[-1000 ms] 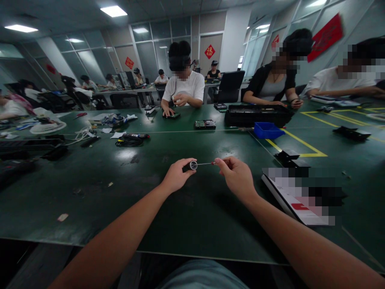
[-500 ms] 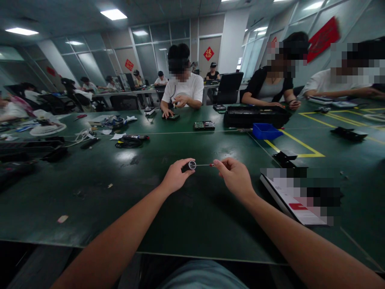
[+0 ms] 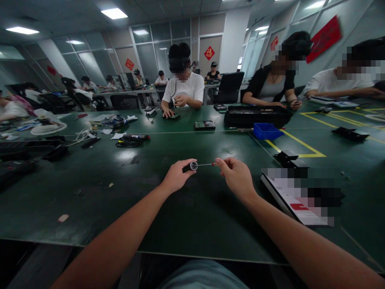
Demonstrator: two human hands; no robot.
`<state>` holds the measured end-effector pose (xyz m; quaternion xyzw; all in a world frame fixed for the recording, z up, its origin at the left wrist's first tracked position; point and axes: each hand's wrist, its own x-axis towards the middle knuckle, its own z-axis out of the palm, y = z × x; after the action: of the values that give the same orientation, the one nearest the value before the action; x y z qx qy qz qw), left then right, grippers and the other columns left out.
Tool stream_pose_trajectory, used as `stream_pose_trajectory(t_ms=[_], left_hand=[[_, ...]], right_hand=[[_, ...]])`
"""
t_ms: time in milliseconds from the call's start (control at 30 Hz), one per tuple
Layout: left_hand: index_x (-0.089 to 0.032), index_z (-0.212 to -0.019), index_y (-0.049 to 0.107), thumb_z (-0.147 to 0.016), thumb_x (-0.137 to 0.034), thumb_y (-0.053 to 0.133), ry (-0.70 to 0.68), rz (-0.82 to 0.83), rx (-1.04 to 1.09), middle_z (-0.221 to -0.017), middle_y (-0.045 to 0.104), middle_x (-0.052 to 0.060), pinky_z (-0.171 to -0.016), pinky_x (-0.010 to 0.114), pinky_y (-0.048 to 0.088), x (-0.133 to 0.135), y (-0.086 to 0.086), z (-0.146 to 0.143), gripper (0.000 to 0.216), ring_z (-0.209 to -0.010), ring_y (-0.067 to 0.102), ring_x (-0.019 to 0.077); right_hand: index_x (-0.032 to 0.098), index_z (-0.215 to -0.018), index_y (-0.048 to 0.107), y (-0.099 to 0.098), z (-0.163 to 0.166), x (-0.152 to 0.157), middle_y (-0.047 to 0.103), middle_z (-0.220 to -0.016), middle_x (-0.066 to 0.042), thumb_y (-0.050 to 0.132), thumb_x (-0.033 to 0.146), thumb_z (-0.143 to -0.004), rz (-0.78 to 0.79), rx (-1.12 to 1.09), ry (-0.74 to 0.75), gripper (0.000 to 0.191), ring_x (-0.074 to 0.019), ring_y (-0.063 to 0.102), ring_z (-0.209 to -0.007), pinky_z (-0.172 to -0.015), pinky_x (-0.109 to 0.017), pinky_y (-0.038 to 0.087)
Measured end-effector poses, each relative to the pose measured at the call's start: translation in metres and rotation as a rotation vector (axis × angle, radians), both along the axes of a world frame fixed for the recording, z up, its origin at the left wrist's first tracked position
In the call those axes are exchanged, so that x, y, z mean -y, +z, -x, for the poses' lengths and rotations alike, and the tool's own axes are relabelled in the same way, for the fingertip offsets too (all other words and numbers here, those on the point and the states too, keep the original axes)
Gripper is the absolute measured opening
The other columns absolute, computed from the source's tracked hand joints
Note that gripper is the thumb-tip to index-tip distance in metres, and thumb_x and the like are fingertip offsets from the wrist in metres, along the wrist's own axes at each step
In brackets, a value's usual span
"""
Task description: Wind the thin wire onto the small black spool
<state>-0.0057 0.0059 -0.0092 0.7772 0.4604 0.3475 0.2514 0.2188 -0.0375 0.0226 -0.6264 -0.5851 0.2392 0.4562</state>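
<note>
Your work looks under way, not finished: above the green table (image 3: 180, 224), your left hand (image 3: 175, 177) curls around a dark cylinder (image 3: 188, 166) while your right hand (image 3: 239, 179) pinches a thin tool (image 3: 205, 164) at its open end, progress inside unclear.

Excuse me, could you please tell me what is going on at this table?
Someone is working with both hands over a green table. The left hand holds a dark cylinder, its silver-rimmed round end showing. The right hand holds a thin-shafted tool with a red part, its shaft reaching toward that end; whether its tip touches anything inside is too small to tell. Across the table, a co-worker in white handles a dark device.
</note>
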Motion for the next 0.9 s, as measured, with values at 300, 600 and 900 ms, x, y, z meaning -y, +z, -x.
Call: stream_pose_trajectory(t_ms=[300, 600, 900], left_hand=[[-0.027, -0.128, 0.067, -0.087, -0.018, 0.073, 0.007, -0.028, -0.03, -0.128, 0.07, 0.004, -0.109, 0.045, 0.044, 0.0008, 0.0032, -0.0028, 0.043, -0.121, 0.061, 0.0245], [-0.028, -0.129, 0.067, -0.087, -0.02, 0.073, 0.001, -0.051, -0.027, -0.127, 0.07, 0.004, -0.109, 0.043, 0.043, 0.0003, 0.0009, -0.0015, 0.043, -0.121, 0.06, 0.0242], [-0.027, -0.128, 0.067, -0.087, -0.021, 0.072, -0.005, -0.051, -0.071, -0.118, 0.072, 0.004, -0.104, 0.044, 0.045, 0.0021, 0.0045, -0.0018, 0.041, -0.113, 0.062, 0.0245]], right_hand=[[0.018, -0.075, 0.07, -0.0009, -0.0016, -0.0017, 0.063, -0.058, -0.003, 0.055, 0.067, -0.088, 0.022, 0.025, -0.025, 0.053, -0.0165, 0.054, -0.051, -0.054, -0.031, 0.036], [0.02, -0.067, 0.065, -0.0017, -0.003, -0.0017, 0.06, -0.055, -0.002, 0.053, 0.07, -0.088, -0.005, 0.107, -0.047, 0.056, -0.0175, 0.053, -0.053, -0.054, -0.031, 0.034], [0.022, -0.05, 0.054, -0.0001, -0.0007, 0.0022, 0.046, -0.044, 0.001, 0.046, 0.075, -0.09, -0.072, 0.202, -0.031, 0.066, -0.0148, 0.044, -0.046, -0.053, -0.031, 0.03]])
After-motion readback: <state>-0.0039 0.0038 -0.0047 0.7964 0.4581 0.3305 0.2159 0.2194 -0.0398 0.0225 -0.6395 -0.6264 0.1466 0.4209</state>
